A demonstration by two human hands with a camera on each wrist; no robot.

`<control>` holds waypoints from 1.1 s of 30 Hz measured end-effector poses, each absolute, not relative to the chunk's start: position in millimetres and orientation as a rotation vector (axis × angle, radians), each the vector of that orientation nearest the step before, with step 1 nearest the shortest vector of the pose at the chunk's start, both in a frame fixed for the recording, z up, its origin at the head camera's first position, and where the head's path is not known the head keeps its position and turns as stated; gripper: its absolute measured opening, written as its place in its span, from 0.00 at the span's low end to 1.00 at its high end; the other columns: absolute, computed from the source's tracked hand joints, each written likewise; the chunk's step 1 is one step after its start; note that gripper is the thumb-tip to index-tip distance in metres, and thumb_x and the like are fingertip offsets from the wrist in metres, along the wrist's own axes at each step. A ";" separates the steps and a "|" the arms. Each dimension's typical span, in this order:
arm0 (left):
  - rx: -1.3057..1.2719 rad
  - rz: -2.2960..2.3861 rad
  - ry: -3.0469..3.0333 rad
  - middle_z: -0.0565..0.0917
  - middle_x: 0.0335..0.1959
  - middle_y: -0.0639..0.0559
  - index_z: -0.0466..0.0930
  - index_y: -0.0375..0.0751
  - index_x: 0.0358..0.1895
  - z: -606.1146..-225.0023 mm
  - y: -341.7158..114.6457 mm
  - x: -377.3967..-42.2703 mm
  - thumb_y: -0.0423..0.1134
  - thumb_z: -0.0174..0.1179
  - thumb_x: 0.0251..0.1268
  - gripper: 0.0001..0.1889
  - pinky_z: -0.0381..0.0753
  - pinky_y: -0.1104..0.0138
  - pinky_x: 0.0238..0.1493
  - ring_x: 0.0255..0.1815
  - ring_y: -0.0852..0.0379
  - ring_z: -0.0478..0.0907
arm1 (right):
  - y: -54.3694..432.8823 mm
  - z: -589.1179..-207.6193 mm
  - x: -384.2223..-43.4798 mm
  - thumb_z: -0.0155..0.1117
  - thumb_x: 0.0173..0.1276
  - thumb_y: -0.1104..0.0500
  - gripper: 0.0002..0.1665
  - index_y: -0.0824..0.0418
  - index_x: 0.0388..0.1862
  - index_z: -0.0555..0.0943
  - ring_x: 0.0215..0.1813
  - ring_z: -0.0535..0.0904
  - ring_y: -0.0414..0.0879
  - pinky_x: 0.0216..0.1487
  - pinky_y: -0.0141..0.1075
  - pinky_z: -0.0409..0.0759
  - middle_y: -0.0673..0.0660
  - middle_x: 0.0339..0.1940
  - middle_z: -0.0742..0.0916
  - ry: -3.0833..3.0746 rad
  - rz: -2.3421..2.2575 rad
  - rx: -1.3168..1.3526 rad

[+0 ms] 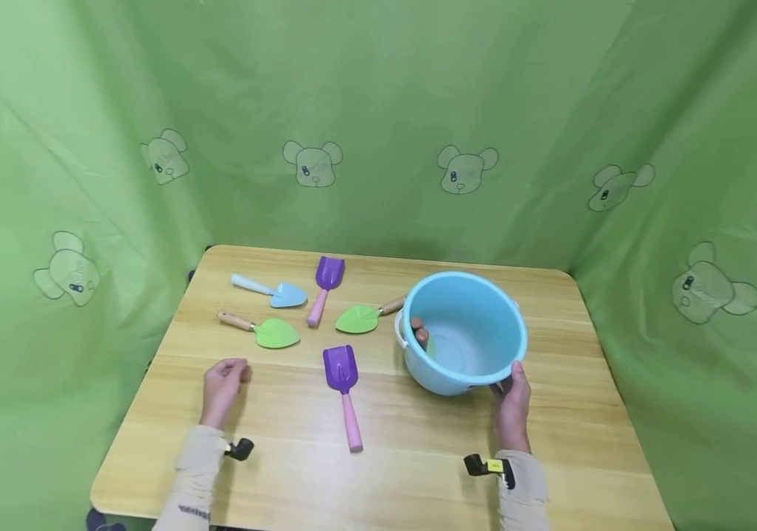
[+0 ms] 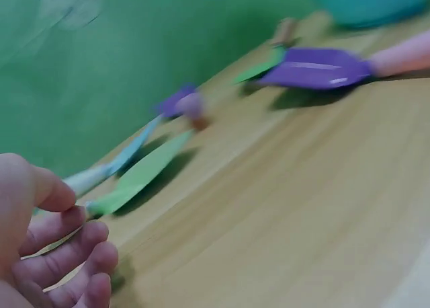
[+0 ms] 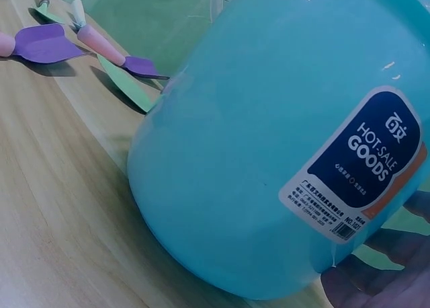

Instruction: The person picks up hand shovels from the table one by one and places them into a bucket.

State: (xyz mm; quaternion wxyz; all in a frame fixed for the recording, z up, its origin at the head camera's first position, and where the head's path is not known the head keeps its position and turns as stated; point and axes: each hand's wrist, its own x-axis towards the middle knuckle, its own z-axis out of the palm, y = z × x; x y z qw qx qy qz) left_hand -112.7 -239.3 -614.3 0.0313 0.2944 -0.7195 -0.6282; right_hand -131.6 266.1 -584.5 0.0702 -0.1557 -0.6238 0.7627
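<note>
A light blue bucket (image 1: 464,332) stands at the right of the table, its printed label (image 3: 359,163) facing the right wrist camera. My right hand (image 1: 514,405) grips its near right rim, thumb at the edge and fingers against the outer wall. Inside the bucket are brown rounded ends (image 1: 421,337) and a bit of green; the rest of them is hidden. My left hand (image 1: 222,383) holds nothing, its fingers loosely bent above the table at the left. Nearest to it lies a green leaf-shaped trowel (image 1: 276,333) with a wooden handle.
A blue trowel (image 1: 288,296) and a purple shovel (image 1: 330,272) with a pink handle lie at the back. Beside the bucket is another green trowel (image 1: 357,319). A second purple shovel (image 1: 340,367) lies mid-table. Green curtain (image 1: 378,88) surrounds the wooden table (image 1: 418,472).
</note>
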 end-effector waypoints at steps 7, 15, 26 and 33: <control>1.035 -2.114 -1.937 0.87 0.35 0.65 0.72 0.29 0.65 -609.3 -270.7 -126.6 0.38 0.55 0.79 0.20 0.86 0.79 0.50 0.40 0.70 0.84 | 267.4 -584.3 -131.9 0.35 0.84 0.36 0.38 0.57 0.80 0.65 0.72 0.72 0.46 0.67 0.35 0.71 0.52 0.71 0.78 -1.862 2.302 -0.456; 1.001 -2.205 -1.774 0.87 0.41 0.60 0.72 0.36 0.63 -614.9 -290.7 -155.1 0.39 0.55 0.80 0.16 0.84 0.78 0.59 0.47 0.66 0.84 | 268.0 -584.0 -131.2 0.36 0.84 0.37 0.38 0.58 0.79 0.66 0.69 0.75 0.43 0.66 0.32 0.73 0.49 0.68 0.80 -1.883 2.289 -0.446; 0.985 -2.216 -1.746 0.74 0.64 0.52 0.45 0.38 0.83 -614.4 -303.6 -187.7 0.43 0.51 0.81 0.36 0.84 0.78 0.60 0.47 0.66 0.82 | 268.9 -584.7 -129.9 0.37 0.84 0.37 0.38 0.62 0.76 0.68 0.65 0.77 0.42 0.62 0.31 0.76 0.47 0.62 0.83 -1.902 2.250 -0.458; 0.965 -2.297 -1.739 0.71 0.74 0.46 0.45 0.39 0.83 -604.9 -304.8 -187.5 0.44 0.50 0.83 0.36 0.79 0.70 0.72 0.52 0.64 0.81 | 266.5 -584.0 -130.1 0.35 0.84 0.36 0.39 0.62 0.78 0.67 0.67 0.76 0.43 0.62 0.31 0.76 0.50 0.65 0.81 -1.906 2.238 -0.458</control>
